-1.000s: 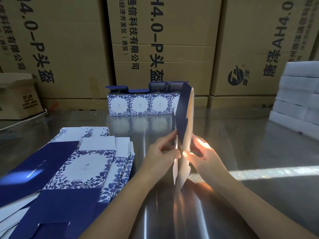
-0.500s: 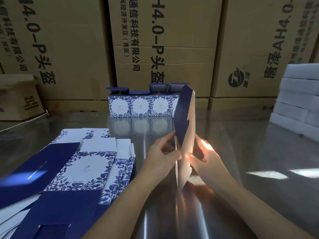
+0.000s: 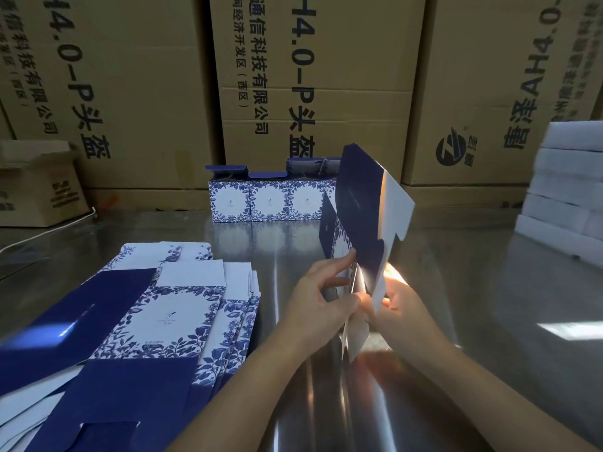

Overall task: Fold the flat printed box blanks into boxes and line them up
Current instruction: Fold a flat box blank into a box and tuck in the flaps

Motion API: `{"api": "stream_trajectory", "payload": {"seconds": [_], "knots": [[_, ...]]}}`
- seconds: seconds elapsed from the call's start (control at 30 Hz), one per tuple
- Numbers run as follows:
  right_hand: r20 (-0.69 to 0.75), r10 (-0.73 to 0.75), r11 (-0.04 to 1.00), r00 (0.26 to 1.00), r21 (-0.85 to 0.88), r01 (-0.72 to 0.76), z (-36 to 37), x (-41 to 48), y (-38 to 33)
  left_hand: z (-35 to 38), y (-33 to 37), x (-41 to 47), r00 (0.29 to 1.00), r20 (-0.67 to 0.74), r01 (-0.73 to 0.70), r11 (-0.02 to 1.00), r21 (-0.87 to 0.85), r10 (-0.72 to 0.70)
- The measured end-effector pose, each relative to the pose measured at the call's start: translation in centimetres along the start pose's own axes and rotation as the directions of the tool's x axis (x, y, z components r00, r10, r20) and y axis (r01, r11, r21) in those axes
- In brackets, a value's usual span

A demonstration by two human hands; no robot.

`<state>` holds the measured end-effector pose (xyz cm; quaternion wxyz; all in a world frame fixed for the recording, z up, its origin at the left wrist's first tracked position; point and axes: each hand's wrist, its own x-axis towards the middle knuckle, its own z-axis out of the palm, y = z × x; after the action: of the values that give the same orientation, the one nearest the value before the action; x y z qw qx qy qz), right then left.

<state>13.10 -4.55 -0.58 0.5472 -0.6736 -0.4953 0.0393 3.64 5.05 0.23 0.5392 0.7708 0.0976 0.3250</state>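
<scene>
Navy-and-white floral box blanks (image 3: 169, 318) on silvery table (image 3: 489, 288)

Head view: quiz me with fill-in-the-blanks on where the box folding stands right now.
1. The left hand and right hand pinch the same box blank, whose outer face is dark ____.
2. The stack of flat blanks lies to the ____ of the left hand.
3. The row of folded boxes stands at the ____ edge of the table.
Missing words: blue; left; far.
</scene>
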Motion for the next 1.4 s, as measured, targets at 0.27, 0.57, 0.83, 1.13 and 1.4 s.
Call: {"api": "stream_trajectory", "payload": {"seconds": [0.27, 0.57, 0.83, 1.13, 1.4], "knots": [[0.001, 0.033, 0.991, 0.999, 0.127, -0.033, -0.5, -0.1, 0.9, -0.2, 0.3, -0.1, 0.998, 0.027, -0.053, 0.998, -0.046, 0.054], [0.017, 0.014, 0.995, 1.000, 0.099, -0.015, -0.6, 0.2, 0.8, -0.5, -0.5, 0.3, 0.995, 0.102, 0.029, 0.997, -0.075, -0.021], [-0.147, 0.137, 0.991, 0.980, 0.012, -0.136, -0.4, 0.8, 2.5, -1.2, -1.8, 1.4, 0.993, 0.002, 0.116, 0.988, -0.106, -0.117], [-0.040, 0.286, 0.910, 0.957, 0.324, -0.258, -1.7, 1.4, 2.5, -2.7, -2.4, 1.5, 0.956, 0.176, 0.283, 0.898, -0.337, -0.236], [-0.139, 0.356, 0.774, 0.924, 0.598, -0.208, -2.9, 1.5, 2.5, -4.9, -1.9, 2.0, 0.927, 0.236, 0.360, 0.513, -0.779, -0.292]]}}
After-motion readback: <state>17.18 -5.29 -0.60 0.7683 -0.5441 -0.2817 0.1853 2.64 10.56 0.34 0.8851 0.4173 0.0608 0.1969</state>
